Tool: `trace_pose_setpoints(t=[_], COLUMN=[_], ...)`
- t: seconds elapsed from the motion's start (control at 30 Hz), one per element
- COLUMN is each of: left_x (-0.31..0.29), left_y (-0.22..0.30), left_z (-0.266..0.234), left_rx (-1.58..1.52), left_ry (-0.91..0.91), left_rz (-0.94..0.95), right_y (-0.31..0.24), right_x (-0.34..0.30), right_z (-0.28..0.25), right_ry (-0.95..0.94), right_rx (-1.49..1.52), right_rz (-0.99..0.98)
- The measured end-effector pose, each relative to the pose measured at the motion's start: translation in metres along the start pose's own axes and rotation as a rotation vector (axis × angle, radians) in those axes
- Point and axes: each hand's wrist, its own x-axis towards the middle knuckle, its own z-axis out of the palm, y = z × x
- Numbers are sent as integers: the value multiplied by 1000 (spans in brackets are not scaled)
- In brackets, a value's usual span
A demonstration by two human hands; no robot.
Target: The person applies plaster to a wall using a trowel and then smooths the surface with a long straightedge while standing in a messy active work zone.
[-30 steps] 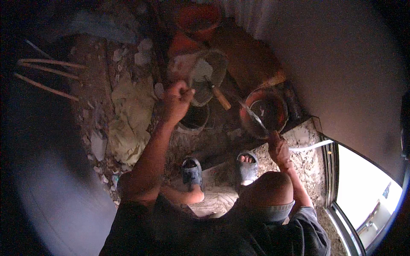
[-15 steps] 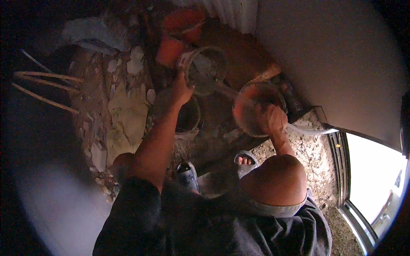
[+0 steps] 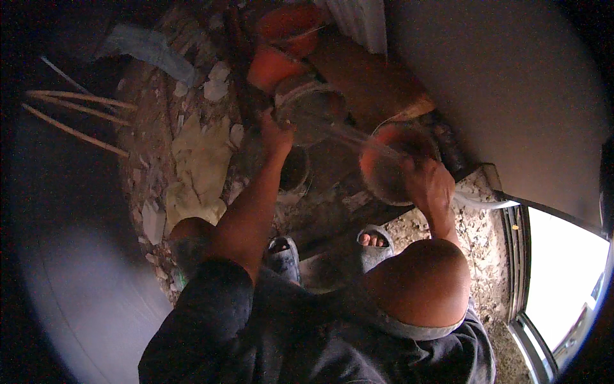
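My left hand is closed on the near-left edge of a grey bucket, held tilted above the ground. In my right hand is a pale hose, which runs off toward the doorway. A stream of water shoots from the right hand into the grey bucket. Below that hand stands an orange-lined bucket, partly covered by the hand. Another dark bucket sits just under my left wrist; its inside is too dim to make out.
Orange buckets lie at the back beside a brown board. Rubble and a yellowish sheet cover the left side, with bent canes sticking out. A pale panel rises at right, above a bright doorway.
The grey bucket has tipped, and its mouth now shows at a flatter angle. My right hand has turned slightly, with water still spraying. The whole view has shifted a little.
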Motion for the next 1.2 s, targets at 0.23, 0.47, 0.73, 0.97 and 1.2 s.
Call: trace_pose_setpoints(t=[0.23,0.47,0.73,0.97,1.2], left_x=[23,11,6,-48,-80], left_y=[13,8,-90,-22,-14], left_z=[-5,5,-32,0,30], left_rx=[255,130,-437,52,235], left_ry=[-55,-127,-333,31,30], left_rz=[111,155,-468,-415,-480], right_y=[7,51,8,23,37], right_x=[-17,-18,-18,-21,-25], right_z=[12,79,68,69,83], right_ry=[28,235,101,160,415], right_rx=[-11,-224,-151,-127,-216], right_rz=[-101,-146,-241,-330,-516])
